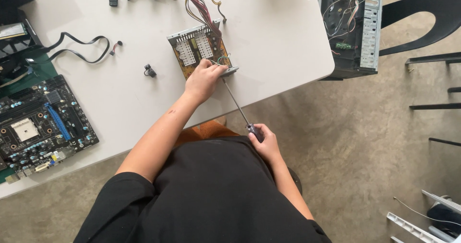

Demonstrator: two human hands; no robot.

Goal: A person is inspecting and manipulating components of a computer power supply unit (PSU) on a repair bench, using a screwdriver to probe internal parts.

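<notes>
white table (269,36), power-supply board (198,50), screwdriver (237,106)

The left hand (204,79) steadies an opened power supply (199,50) while the right hand (263,141) holds a long screwdriver (237,106) against it.

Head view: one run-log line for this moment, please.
left hand: steadies open power supply unit | right hand: grips screwdriver, tip at unit's near corner | table: motherboard at left

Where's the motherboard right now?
In the head view, the motherboard lies flat at the table's left edge, left of the left hand and below the black cable.
</notes>
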